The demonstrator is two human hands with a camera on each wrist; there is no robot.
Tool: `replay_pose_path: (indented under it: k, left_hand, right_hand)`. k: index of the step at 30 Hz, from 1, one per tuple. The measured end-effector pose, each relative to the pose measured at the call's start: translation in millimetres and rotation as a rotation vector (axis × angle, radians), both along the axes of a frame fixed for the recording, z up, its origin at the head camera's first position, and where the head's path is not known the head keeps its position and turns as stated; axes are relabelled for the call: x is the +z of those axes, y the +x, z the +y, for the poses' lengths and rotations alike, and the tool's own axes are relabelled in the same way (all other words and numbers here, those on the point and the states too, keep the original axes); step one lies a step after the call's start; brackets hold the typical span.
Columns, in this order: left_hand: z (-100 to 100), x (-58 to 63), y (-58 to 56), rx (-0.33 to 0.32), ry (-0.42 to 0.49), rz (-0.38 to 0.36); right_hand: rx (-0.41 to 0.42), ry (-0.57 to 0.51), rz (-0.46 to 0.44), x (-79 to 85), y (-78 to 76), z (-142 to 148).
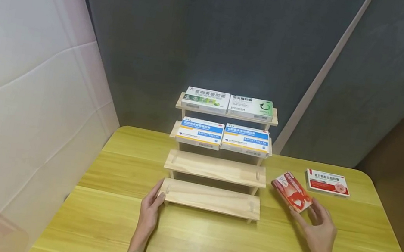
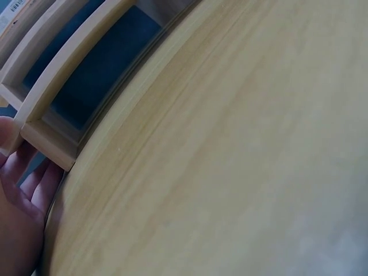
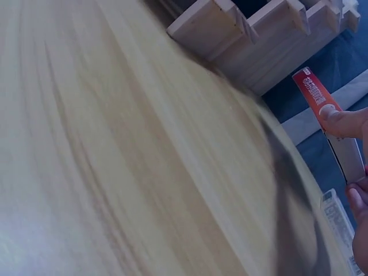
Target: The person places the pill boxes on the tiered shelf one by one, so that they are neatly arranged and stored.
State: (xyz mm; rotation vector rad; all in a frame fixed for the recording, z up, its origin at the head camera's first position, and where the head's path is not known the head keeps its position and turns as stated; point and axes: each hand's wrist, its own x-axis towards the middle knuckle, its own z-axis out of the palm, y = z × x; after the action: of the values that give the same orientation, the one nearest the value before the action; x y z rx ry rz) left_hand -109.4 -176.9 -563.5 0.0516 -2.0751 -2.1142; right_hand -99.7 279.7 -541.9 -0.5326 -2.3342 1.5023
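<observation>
My right hand (image 1: 318,226) pinches a red medicine box (image 1: 292,191) between thumb and fingers, to the right of the stepped wooden rack (image 1: 210,199). In the right wrist view the box (image 3: 316,95) is seen edge-on, held above the table. My left hand (image 1: 150,209) grips the left end of the rack's lowest shelf, thumb on top. The left wrist view shows that hand (image 2: 23,195) with its fingers around the shelf's corner. Both lower shelves are bare. Two blue-and-white boxes (image 1: 201,133) share the second shelf from the top.
On the top shelf sit a white-green box (image 1: 206,99) and another white-green box (image 1: 251,108). A red-and-white box (image 1: 327,182) lies on the table (image 1: 207,248) at the back right. Behind stands a grey curtain (image 1: 201,25); a pale wall (image 1: 27,65) rises on the left.
</observation>
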Motion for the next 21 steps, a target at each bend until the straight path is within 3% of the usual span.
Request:
replay_pose_path:
  k: [3, 11, 21]
  left_hand:
    - [-0.3, 1.3, 0.2, -0.004, -0.012, -0.005]
    - [-0.7, 1.0, -0.4, 0.001, -0.033, -0.029]
    - [-0.8, 1.0, -0.2, 0.018, -0.048, -0.040]
  right_hand:
    - [-0.009, 0.016, -0.009, 4.8, 1.3, -1.3]
    - [-0.015, 0.032, 0.089, 11.4, 6.7, -5.5]
    - [-0.013, 0.019, 0.068, 13.3, 8.1, -1.8]
